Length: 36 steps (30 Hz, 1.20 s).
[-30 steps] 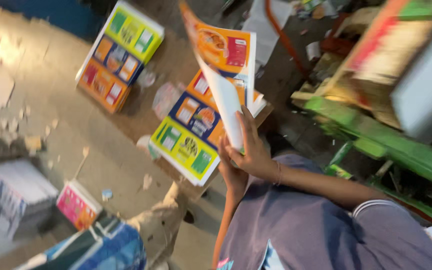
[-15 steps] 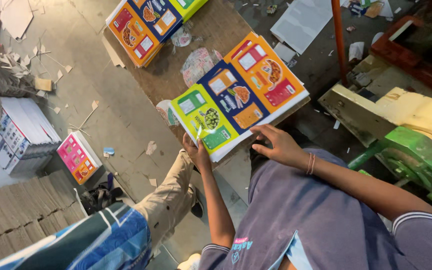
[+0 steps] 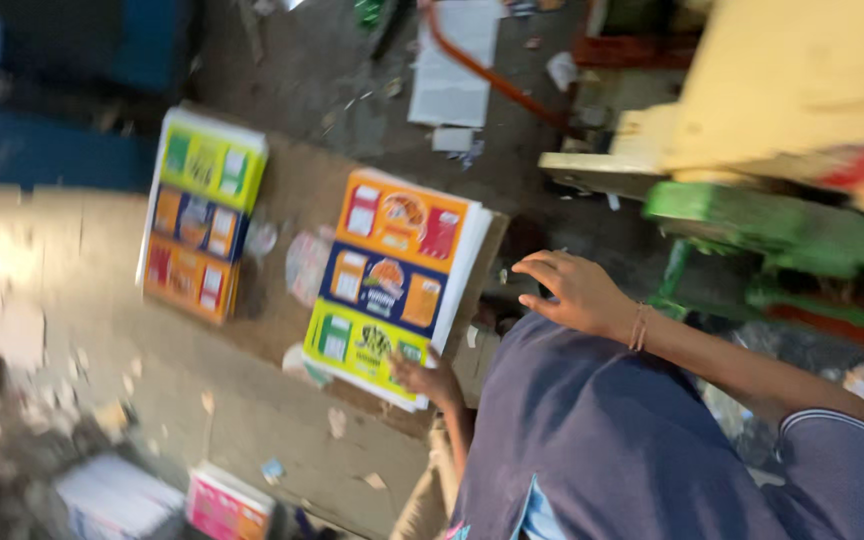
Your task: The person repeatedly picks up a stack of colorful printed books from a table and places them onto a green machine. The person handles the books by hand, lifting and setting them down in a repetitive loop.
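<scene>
Two stacks of printed sheets (image 3: 392,280) (image 3: 200,225), banded orange, blue, green; left hand (image 3: 427,378) pinches the nearer stack's corner; right hand (image 3: 577,290) hovers, released.

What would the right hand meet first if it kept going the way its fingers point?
The right hand hovers open, fingers pointing left toward the near stack of printed sheets with orange, blue and yellow-green panels. It would probably meet that stack's white right edge first, though depth is unclear.

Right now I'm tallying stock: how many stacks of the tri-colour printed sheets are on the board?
2. One stack of printed sheets lies under the left hand; the other stack lies apart at the far-left end of the brown board. Other stacks lie beyond the board.
</scene>
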Each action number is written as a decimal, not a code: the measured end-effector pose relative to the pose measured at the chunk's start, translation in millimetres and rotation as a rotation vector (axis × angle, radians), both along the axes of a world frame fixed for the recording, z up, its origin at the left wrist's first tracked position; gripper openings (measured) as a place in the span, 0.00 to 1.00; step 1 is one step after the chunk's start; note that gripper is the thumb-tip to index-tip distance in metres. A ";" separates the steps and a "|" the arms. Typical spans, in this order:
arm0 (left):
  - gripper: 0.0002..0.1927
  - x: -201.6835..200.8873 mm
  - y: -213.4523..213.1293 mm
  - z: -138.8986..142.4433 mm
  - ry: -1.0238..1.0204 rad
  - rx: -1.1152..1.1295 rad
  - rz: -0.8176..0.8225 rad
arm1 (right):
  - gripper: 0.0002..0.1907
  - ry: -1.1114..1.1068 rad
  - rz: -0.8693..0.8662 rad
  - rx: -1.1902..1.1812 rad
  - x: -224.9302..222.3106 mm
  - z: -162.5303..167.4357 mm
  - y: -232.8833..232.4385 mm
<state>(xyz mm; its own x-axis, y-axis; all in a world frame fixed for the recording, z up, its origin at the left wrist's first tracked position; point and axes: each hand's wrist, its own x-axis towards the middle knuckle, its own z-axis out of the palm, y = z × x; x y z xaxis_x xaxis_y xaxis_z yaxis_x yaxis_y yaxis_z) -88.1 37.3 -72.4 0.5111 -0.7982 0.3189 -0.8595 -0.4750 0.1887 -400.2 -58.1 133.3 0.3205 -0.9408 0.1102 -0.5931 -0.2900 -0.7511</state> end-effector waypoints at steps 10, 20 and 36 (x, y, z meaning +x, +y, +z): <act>0.29 -96.1 -91.3 14.2 0.572 0.269 -0.784 | 0.53 0.102 -1.136 -0.624 -240.0 -24.3 -35.9; 0.27 -107.2 -113.1 32.2 0.882 0.179 -0.696 | 0.37 -0.775 -1.359 -0.275 -304.8 -195.3 -175.0; 0.14 -35.2 -60.1 116.5 1.016 -0.543 -0.328 | 0.39 -0.778 0.143 0.525 89.2 -4.5 -7.1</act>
<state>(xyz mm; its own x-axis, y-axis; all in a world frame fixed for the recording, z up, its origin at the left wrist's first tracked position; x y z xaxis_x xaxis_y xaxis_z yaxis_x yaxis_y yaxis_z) -123.3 -22.7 44.1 0.5214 -0.8236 0.2232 -0.2669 0.0911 0.9594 -311.0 -65.2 128.8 0.4512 -0.8884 -0.0844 0.1436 0.1656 -0.9757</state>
